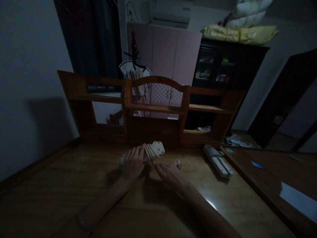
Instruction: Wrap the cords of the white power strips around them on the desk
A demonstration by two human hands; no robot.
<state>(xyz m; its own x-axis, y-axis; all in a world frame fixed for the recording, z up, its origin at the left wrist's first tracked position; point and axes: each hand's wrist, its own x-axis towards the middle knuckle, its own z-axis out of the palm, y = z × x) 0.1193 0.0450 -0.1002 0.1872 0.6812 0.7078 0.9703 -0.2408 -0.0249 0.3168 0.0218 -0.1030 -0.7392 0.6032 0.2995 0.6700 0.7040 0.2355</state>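
Observation:
A white power strip is held tilted just above the wooden desk, its cord wound in several turns around one end. My left hand wraps over the strip's middle, fingers closed on it. Close to the wound end, my right hand is closed in a pinch on the strip's cord. Just beyond the right hand, a white plug lies on the desk. Further right rests a second power strip with its grey-white cord coiled around its far end.
A wooden shelf unit stands along the desk's back edge. Beyond the right edge is a lower brown surface with a white paper and a blue card. A wall borders the left side. The room is dim.

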